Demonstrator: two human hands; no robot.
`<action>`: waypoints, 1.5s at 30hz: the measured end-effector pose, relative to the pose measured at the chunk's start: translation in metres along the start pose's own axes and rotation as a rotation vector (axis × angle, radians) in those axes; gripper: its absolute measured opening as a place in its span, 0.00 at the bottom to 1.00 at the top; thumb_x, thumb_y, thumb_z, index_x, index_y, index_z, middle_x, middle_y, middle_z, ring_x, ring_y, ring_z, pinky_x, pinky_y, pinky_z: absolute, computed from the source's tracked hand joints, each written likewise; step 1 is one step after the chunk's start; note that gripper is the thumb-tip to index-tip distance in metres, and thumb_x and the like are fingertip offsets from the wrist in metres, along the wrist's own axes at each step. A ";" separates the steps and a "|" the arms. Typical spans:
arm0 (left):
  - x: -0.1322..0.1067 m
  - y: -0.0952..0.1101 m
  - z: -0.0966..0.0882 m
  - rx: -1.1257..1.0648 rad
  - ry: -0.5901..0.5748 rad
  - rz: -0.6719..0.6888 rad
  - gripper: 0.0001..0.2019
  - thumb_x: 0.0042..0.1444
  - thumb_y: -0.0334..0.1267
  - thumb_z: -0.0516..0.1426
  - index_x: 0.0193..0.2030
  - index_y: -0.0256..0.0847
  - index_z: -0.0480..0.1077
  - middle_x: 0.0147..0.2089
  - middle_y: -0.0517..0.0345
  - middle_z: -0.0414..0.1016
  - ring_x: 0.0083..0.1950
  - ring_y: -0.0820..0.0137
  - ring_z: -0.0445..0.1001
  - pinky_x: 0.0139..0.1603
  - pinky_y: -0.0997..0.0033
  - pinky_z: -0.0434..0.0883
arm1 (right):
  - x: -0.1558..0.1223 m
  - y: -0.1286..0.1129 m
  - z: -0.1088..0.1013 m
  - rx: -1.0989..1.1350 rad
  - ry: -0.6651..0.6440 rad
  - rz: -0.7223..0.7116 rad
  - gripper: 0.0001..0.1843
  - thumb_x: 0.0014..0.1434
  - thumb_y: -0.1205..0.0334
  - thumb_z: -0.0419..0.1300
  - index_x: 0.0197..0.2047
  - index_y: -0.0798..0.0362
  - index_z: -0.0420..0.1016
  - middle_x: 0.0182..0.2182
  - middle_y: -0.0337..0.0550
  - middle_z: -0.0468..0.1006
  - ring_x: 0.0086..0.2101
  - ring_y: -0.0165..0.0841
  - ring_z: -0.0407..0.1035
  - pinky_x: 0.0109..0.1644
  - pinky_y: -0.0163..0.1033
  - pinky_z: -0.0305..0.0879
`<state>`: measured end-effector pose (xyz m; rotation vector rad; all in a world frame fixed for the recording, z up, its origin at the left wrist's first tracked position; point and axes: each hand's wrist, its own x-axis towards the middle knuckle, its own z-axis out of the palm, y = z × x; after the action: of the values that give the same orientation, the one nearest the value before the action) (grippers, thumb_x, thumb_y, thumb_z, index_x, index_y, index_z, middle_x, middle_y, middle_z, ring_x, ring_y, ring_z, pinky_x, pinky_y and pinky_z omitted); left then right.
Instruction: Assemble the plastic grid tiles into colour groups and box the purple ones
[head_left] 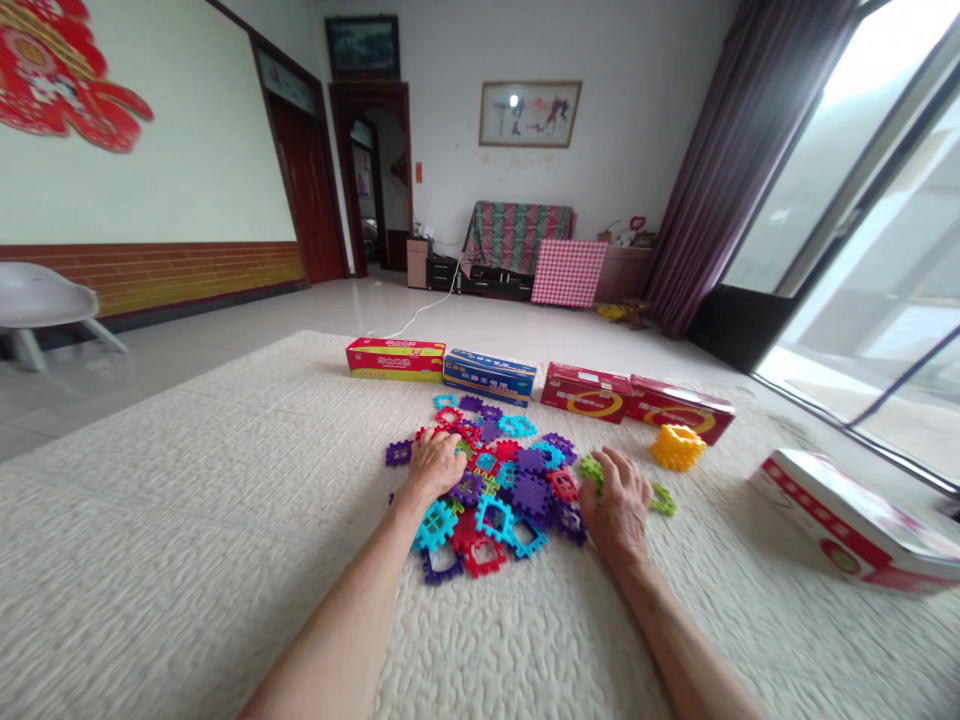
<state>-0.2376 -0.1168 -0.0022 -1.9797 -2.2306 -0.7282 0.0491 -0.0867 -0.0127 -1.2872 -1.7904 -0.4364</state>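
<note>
From my remote seat, the biggest thing I see is the cream quilted mat (187, 520) spread over the tiled floor, and everything I am working with lies on it. At the far right a long white-and-red box (855, 520) lies at an angle; its printing is too smeared for me to read.

Across the far edge of the mat runs a row of four cartons: a red-and-yellow box (395, 359), a blue box (489, 375) with a line of pale characters I cannot make out, then a first red box (587, 392) and a second red box (679, 408), both bearing yellow ring marks and illegible lettering.

Just in front of that row sits the pile of plastic tiles (517, 485), notched squares in purple, turquoise, red and blue, lying between my two hands.

My left hand (435, 465) rests palm down on the pile's left side with its fingers bent into the pieces; I cannot tell whether it grips one. My right hand (619, 500) lies open and palm down at the pile's right edge.

A yellow cube (677, 447) of joined tiles stands near the second red box, apart from the pile. A green tile (592, 468) touches my right fingertips, and another green piece (662, 498) lies just beside that hand.
</note>
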 end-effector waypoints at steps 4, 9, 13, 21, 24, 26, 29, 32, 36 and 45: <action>0.002 0.000 -0.002 -0.022 0.013 0.043 0.18 0.54 0.34 0.52 0.50 0.40 0.73 0.48 0.49 0.76 0.56 0.61 0.68 0.60 0.60 0.61 | -0.003 -0.003 0.001 0.030 -0.024 -0.009 0.14 0.59 0.63 0.52 0.47 0.54 0.71 0.47 0.50 0.76 0.50 0.42 0.65 0.54 0.49 0.53; 0.004 0.000 -0.006 -0.094 0.062 0.064 0.22 0.47 0.27 0.54 0.50 0.42 0.73 0.45 0.52 0.77 0.50 0.64 0.72 0.56 0.64 0.66 | -0.005 -0.004 -0.001 0.052 -0.089 -0.065 0.11 0.59 0.64 0.53 0.41 0.52 0.75 0.43 0.46 0.79 0.50 0.41 0.65 0.57 0.50 0.48; 0.007 -0.001 -0.013 -0.241 0.087 -0.004 0.18 0.47 0.25 0.54 0.43 0.41 0.76 0.43 0.54 0.79 0.46 0.67 0.75 0.53 0.68 0.69 | -0.005 -0.004 0.000 0.079 -0.088 -0.073 0.10 0.58 0.64 0.54 0.37 0.51 0.77 0.38 0.44 0.80 0.48 0.41 0.66 0.57 0.50 0.48; 0.009 0.019 -0.034 -0.468 0.291 -0.015 0.09 0.48 0.29 0.56 0.34 0.43 0.76 0.39 0.60 0.79 0.43 0.68 0.76 0.49 0.69 0.71 | -0.003 -0.002 -0.001 0.170 -0.068 -0.100 0.10 0.59 0.64 0.53 0.40 0.53 0.75 0.38 0.46 0.79 0.45 0.40 0.68 0.54 0.48 0.56; 0.003 0.039 -0.031 -0.559 0.281 0.086 0.09 0.49 0.28 0.56 0.34 0.42 0.75 0.36 0.59 0.78 0.40 0.70 0.76 0.46 0.71 0.71 | -0.005 -0.006 -0.008 0.251 -0.084 -0.112 0.12 0.62 0.62 0.51 0.44 0.54 0.73 0.41 0.48 0.77 0.44 0.39 0.69 0.51 0.47 0.60; -0.004 0.053 -0.026 -0.600 0.214 0.151 0.09 0.49 0.26 0.55 0.35 0.41 0.75 0.34 0.59 0.78 0.37 0.72 0.75 0.42 0.73 0.71 | -0.008 -0.014 -0.013 0.304 -0.105 -0.113 0.14 0.63 0.59 0.51 0.48 0.54 0.71 0.43 0.49 0.76 0.45 0.40 0.69 0.50 0.46 0.62; -0.015 0.072 -0.018 -0.622 0.150 0.225 0.10 0.50 0.25 0.55 0.35 0.40 0.75 0.34 0.59 0.78 0.35 0.72 0.75 0.40 0.73 0.71 | -0.015 -0.030 -0.019 0.365 -0.132 -0.101 0.16 0.64 0.56 0.51 0.51 0.53 0.69 0.45 0.50 0.76 0.46 0.40 0.69 0.51 0.47 0.64; -0.024 0.086 -0.013 -0.655 0.134 0.269 0.10 0.50 0.25 0.55 0.35 0.40 0.75 0.35 0.58 0.78 0.37 0.72 0.75 0.42 0.73 0.71 | -0.022 -0.046 -0.020 0.406 -0.138 -0.088 0.16 0.64 0.57 0.52 0.51 0.53 0.69 0.45 0.50 0.76 0.46 0.41 0.69 0.51 0.48 0.65; -0.029 0.094 -0.012 -0.659 0.138 0.300 0.11 0.51 0.25 0.54 0.36 0.40 0.75 0.37 0.57 0.78 0.38 0.71 0.75 0.43 0.72 0.72 | -0.028 -0.055 -0.016 0.463 -0.124 -0.019 0.15 0.62 0.58 0.52 0.49 0.53 0.70 0.42 0.49 0.78 0.43 0.39 0.72 0.48 0.46 0.68; -0.012 -0.004 -0.042 -0.098 0.140 -0.056 0.12 0.52 0.29 0.53 0.40 0.42 0.76 0.39 0.52 0.78 0.42 0.66 0.75 0.46 0.70 0.69 | -0.026 -0.046 -0.014 0.546 -0.037 0.243 0.16 0.60 0.55 0.52 0.45 0.55 0.73 0.32 0.46 0.80 0.32 0.35 0.74 0.37 0.38 0.69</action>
<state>-0.2505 -0.1444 0.0296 -1.8497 -2.2173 -0.9688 0.0162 -0.1307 -0.0165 -1.1001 -1.6017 0.2052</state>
